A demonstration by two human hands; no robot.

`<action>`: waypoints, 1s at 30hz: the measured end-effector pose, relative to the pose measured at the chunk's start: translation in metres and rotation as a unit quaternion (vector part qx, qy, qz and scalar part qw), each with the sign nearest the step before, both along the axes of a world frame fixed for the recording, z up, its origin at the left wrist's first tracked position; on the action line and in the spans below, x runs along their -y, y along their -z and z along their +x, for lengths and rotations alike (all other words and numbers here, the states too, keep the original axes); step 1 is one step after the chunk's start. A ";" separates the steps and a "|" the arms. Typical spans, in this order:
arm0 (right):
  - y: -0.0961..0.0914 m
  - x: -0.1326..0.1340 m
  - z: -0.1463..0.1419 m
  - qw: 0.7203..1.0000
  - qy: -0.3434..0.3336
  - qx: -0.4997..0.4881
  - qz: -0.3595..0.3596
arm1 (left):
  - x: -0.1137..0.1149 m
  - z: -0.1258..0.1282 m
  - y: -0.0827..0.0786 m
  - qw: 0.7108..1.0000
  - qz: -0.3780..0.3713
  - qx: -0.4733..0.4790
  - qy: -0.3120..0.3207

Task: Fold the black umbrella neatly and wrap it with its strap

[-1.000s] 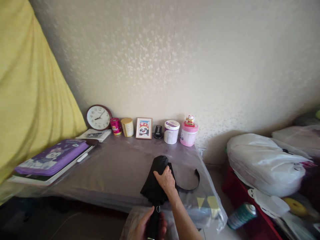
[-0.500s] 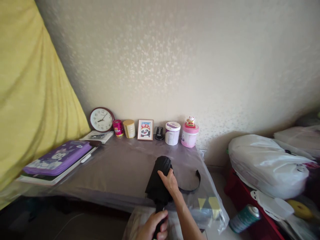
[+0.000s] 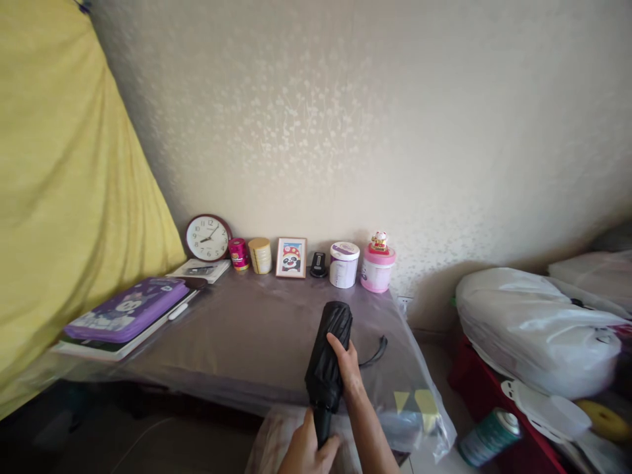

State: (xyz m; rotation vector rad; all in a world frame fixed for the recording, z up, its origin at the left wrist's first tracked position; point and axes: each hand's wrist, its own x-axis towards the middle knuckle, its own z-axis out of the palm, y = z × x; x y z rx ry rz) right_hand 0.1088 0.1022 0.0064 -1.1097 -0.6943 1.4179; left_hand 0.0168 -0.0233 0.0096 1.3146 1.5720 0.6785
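Observation:
A folded black umbrella [image 3: 329, 349] points away from me over the front of a grey covered table [image 3: 247, 329]. My right hand [image 3: 347, 359] is wrapped round the folded canopy, fingers closed on the cloth. At the bottom edge my left hand [image 3: 306, 453] grips the umbrella's handle. The umbrella's thin black strap [image 3: 374, 352] trails to the right onto the table.
Along the wall stand a round clock [image 3: 208, 237], small tins, a panda picture frame [image 3: 291, 257], a white tub and a pink jar [image 3: 377, 270]. A purple case [image 3: 126, 311] lies at left by a yellow curtain [image 3: 59, 197]. Filled white bags [image 3: 533, 329] and a can [image 3: 488, 438] crowd the right.
The umbrella's loose cloth has been drawn in tighter round the shaft. The strap loop on the table has shrunk. My left hand has slid lower on the handle. The camera has shifted left.

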 end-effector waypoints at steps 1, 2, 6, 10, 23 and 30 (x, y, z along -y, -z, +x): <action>-0.004 0.004 0.001 0.999 -0.013 -0.031 -0.009 | 0.003 0.000 -0.004 0.997 -0.017 0.078 0.016; -0.008 0.008 0.002 0.997 -0.032 -0.063 -0.018 | 0.005 0.001 -0.007 0.985 -0.037 0.163 0.031; -0.016 0.020 0.005 0.982 -0.103 -0.152 -0.043 | 0.011 0.009 -0.005 0.871 -0.118 0.474 0.050; -0.015 0.021 0.009 0.983 -0.112 -0.144 -0.036 | 0.014 0.016 0.000 0.882 -0.129 0.453 0.012; -0.012 0.020 0.009 1.000 0.016 0.001 -0.004 | 0.004 0.008 0.010 0.997 0.052 0.048 -0.009; -0.016 0.032 0.016 0.973 -0.081 -0.178 -0.126 | 0.013 0.014 -0.014 0.907 -0.122 0.397 0.064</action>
